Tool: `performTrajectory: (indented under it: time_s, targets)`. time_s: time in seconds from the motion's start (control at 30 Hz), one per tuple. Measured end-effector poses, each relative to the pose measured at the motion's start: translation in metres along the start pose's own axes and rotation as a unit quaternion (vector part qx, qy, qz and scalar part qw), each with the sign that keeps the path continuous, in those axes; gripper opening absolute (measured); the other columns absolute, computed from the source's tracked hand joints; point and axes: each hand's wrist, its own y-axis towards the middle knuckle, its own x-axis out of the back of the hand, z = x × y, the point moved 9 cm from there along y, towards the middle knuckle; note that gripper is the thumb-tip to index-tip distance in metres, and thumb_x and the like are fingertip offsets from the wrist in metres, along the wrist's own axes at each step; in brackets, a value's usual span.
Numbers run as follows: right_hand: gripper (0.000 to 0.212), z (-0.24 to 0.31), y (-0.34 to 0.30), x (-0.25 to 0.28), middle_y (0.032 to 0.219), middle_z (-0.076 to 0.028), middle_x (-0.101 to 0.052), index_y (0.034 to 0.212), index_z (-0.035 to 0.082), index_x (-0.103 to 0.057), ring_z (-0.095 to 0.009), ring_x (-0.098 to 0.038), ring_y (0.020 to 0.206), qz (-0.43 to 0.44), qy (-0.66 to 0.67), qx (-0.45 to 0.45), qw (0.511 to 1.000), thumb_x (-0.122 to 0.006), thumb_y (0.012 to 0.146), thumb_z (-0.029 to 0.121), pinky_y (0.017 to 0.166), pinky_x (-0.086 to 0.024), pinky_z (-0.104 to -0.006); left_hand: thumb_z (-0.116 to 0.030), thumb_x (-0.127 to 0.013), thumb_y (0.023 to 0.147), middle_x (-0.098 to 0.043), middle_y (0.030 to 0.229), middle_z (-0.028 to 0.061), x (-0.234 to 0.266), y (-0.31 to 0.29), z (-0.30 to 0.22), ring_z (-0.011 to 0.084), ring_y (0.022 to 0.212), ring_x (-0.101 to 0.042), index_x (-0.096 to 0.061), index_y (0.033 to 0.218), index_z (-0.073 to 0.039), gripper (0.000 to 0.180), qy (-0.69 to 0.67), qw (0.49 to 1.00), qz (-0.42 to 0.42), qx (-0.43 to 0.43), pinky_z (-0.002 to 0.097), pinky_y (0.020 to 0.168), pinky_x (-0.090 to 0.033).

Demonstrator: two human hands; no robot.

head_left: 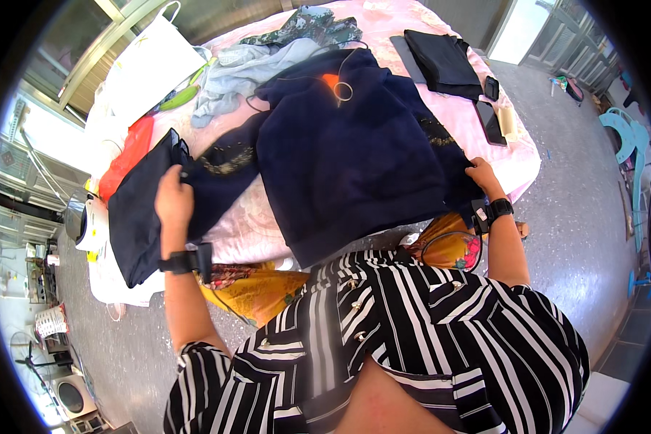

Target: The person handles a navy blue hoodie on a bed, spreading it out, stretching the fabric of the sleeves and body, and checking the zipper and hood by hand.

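Note:
A dark navy sweatshirt point(340, 145) lies spread on a pink patterned cloth point(246, 231), its hem toward me and sleeves out to both sides. Gold-toned patches mark both sleeves. At its neck are an orange piece point(330, 81) and a pale ring point(343, 92). My left hand point(173, 199) is closed at the end of the left sleeve, over the edge of a folded dark garment point(134, 217); its fingertips are partly hidden. With fingers pinched, my right hand point(487, 177) grips the right sleeve near its cuff.
Beyond the sweatshirt lie a grey-blue garment point(253, 69) and a camouflage garment point(307, 27). A white bag point(148, 69) and red cloth point(129, 155) are at left. Folded black clothing point(441, 61) and a phone point(490, 123) sit at right, near the cloth's edge.

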Motion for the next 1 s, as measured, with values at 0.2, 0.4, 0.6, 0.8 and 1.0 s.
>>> performTrajectory:
  time_s: [0.2, 0.4, 0.6, 0.8, 1.0]
  targets:
    - [0.025, 0.030, 0.014, 0.067, 0.078, -0.016, -0.059, 0.086, 0.000, -0.057, -0.027, -0.058, 0.076, -0.079, 0.021, 0.071, 0.994, -0.054, 0.065, 0.013, 0.068, -0.044, -0.0321, -0.010, -0.043, 0.074, -0.056, 0.093, 0.0152, 0.068, 0.081, 0.060, 0.0327, 0.086, -0.054, -0.053, 0.101, -0.007, 0.029, 0.213, 0.974, -0.077, -0.002, 0.0409, 0.072, -0.043]
    - [0.023, 0.053, 0.032, 0.167, 0.091, -0.018, -0.058, 0.089, 0.007, -0.056, -0.035, -0.054, 0.088, -0.316, -0.109, 0.018, 0.942, -0.045, 0.072, 0.017, 0.073, -0.044, -0.0392, -0.015, -0.044, 0.072, -0.057, 0.096, 0.0071, 0.058, 0.069, 0.092, 0.0259, 0.094, -0.051, -0.053, 0.102, -0.013, 0.032, 0.347, 0.925, -0.149, 0.048, 0.0437, 0.075, -0.039]
    - [0.029, 0.004, 0.033, 0.130, 0.084, -0.014, -0.060, 0.095, 0.003, -0.056, -0.026, -0.058, 0.082, -0.278, 0.048, 0.094, 0.955, -0.056, 0.070, 0.018, 0.074, -0.044, -0.0320, -0.010, -0.053, 0.072, -0.057, 0.086, 0.0145, -0.068, -0.011, 0.023, 0.0285, 0.082, -0.054, -0.054, 0.097, -0.002, 0.026, -0.136, 0.989, 0.044, -0.027, 0.0325, 0.075, -0.043]
    - [0.056, 0.043, -0.057, -0.037, 0.106, -0.006, -0.048, 0.121, 0.011, -0.033, -0.014, -0.050, 0.082, 0.187, 0.222, -0.011, 0.957, -0.058, 0.071, 0.011, 0.061, -0.041, -0.0229, -0.015, -0.064, 0.069, -0.048, 0.107, 0.0146, -0.131, -0.177, -0.072, 0.0231, 0.088, -0.052, -0.041, 0.117, -0.003, 0.055, -0.359, 0.834, 0.389, 0.156, 0.0295, 0.077, -0.042]
    - [0.070, 0.084, -0.131, -0.083, 0.107, -0.010, -0.049, 0.123, 0.003, -0.030, -0.016, -0.051, 0.089, 0.280, 0.190, 0.062, 0.939, -0.066, 0.064, 0.011, 0.077, -0.042, -0.0281, -0.021, -0.069, 0.063, -0.029, 0.123, 0.0252, -0.112, -0.190, -0.134, 0.0360, 0.112, -0.036, -0.032, 0.125, -0.003, 0.075, -0.306, 0.890, 0.337, -0.007, 0.0350, 0.092, -0.034]
